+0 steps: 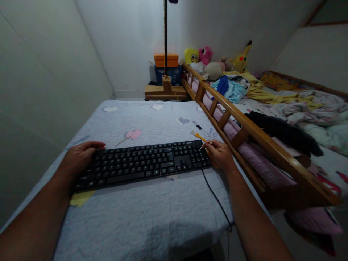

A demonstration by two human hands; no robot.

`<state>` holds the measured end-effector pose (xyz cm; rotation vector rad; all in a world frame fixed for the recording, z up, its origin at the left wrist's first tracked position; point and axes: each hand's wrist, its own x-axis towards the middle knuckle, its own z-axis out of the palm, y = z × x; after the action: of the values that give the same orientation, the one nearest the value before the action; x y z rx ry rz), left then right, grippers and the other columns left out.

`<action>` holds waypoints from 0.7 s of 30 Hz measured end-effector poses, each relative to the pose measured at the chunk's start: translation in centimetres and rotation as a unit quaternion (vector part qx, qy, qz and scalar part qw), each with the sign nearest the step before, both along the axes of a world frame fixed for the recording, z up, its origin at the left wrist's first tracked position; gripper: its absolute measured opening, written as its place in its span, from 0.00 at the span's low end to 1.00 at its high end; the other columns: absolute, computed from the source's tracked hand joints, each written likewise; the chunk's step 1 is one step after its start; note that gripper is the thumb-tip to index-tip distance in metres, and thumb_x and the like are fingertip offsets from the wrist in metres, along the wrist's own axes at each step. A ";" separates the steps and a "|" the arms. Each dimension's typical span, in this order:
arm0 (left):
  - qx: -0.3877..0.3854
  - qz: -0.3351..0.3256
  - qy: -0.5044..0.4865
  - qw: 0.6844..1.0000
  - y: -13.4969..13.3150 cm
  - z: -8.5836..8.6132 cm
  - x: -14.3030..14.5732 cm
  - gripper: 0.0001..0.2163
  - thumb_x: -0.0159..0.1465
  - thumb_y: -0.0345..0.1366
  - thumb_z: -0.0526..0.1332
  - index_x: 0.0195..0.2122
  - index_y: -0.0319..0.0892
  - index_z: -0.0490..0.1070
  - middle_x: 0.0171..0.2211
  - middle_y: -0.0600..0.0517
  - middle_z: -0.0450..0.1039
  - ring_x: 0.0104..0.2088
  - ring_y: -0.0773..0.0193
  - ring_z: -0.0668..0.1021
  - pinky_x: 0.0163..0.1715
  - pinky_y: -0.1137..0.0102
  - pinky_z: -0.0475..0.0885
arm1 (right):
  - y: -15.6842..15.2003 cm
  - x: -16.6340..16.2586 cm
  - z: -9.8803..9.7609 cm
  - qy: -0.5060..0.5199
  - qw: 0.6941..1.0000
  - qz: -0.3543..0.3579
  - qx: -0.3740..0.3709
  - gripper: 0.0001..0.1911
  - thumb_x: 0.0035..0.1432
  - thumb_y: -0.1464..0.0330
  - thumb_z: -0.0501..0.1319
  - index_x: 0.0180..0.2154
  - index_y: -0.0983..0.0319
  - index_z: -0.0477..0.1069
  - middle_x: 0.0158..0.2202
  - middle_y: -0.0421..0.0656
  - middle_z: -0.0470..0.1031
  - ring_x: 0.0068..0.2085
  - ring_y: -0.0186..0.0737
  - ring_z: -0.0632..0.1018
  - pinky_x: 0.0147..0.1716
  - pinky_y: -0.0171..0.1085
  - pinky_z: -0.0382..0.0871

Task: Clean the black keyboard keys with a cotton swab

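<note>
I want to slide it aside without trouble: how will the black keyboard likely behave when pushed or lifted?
The keyboard is probably stiff, since its long body lies straight. Its flat, broad shape makes rolling unlikely. Pushed, it might ruck up the soft-looking cloth beneath, and the cable trailing at its near edge could drag.

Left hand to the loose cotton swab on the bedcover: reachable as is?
Probably yes. The left hand is at the left end of the keyboard; the swab lies just past its far edge, with nothing visible standing between.
</note>
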<state>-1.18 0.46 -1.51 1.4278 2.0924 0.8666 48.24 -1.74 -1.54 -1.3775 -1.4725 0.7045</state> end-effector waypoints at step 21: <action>-0.003 0.011 -0.002 1.000 -0.3 0.9 0.8 0.19 0.47 0.41 0.55 0.37 0.43 0.79 0.42 0.47 0.83 0.49 0.46 0.80 0.57 0.54 0.71 | 0.8 0.0 -0.7 -0.050 0.997 -0.018 0.058 0.10 0.59 0.63 0.62 0.32 0.57 0.82 0.36 0.44 0.82 0.42 0.47 0.80 0.46 0.43 0.69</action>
<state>-0.36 0.14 -0.58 1.4018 2.1105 0.8697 48.20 -0.95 -2.20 -1.3636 -1.5374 0.5265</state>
